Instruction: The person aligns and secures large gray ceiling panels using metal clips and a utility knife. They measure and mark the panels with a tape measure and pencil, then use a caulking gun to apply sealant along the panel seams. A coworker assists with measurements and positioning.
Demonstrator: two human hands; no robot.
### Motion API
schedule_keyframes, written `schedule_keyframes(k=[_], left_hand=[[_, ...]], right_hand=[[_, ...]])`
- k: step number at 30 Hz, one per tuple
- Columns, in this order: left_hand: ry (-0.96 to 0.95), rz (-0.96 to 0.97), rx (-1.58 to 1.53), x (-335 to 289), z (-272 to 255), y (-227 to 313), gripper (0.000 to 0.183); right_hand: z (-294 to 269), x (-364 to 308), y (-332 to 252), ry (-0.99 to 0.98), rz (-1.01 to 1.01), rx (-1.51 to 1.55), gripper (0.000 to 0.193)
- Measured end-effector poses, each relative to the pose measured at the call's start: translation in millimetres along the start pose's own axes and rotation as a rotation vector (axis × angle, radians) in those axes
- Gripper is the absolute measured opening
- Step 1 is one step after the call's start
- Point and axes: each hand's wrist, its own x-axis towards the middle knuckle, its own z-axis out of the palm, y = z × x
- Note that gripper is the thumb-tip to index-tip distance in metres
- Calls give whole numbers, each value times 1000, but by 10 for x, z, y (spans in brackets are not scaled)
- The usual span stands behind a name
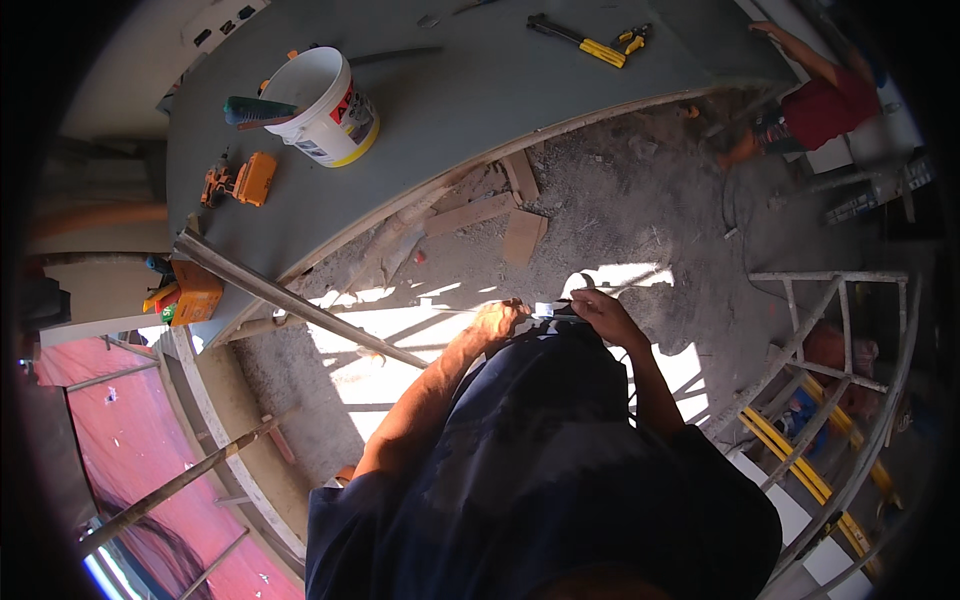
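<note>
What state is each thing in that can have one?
Left hand: fingers curled, exact grip unclear
Right hand: fingers curled, exact grip unclear
Small white item: between the hands, too small to read
White bucket: upright, lidless
Green brush-like tool: resting over the bucket's rim
Orange drill: lying on the table
Yellow-gripped tool: lying flat

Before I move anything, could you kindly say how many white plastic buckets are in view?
1: the white bucket stands on the flat grey surface, ahead-left of the bare left hand; others may be hidden.
</note>
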Motion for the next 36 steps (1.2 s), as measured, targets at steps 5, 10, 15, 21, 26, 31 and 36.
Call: schedule_keyframes(k=[5,10,15,21,26,31,36], left_hand=[[-21,205,-27,1091,172,692,34],[-97,316,26,2137,620,831,24],[-61,4,507,2914,403,-268,37],[-59,-660,161,2865,-541,-1572,62],[-23,-682,-323,2298,-33,-1499,39],[-424,-674,-353,2030,666,-1228,39],[-582,-355,57,2512,675,-976,42]], right_hand=[[-978,-164,500,32,95,-13,42],[-1907,-140,1043,37,170,25,47],[-2501,-262,1365,299,266,79,41],[-2440,-832,2675,618,499,224,34],[-1401,-1480,3443,706,1101,464,25],[-841,-1404,3117,558,1102,693,25],[-1297,-677,3029,570,873,765,25]])
